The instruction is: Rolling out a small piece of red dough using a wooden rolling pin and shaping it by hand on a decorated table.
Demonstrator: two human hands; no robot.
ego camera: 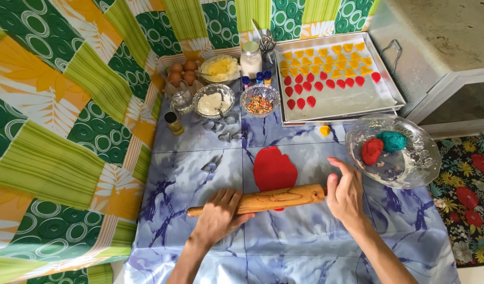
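- Left hand (218, 214) of mine lies flat, fingers stretched, pressing on the left part of the rolling pin (263, 199), gripping nothing.
- My right hand (346, 193) is open too, palm against the pin's right end, fingers pointing up.
- Under the pin sits a flat sheet of red dough (274, 168), on the blue marbled worktop (305, 231).
- To the right, a glass bowl (410, 173) holds red and teal dough balls.
- Farther back, a metal tray (352, 100) carries yellow and red cut shapes.
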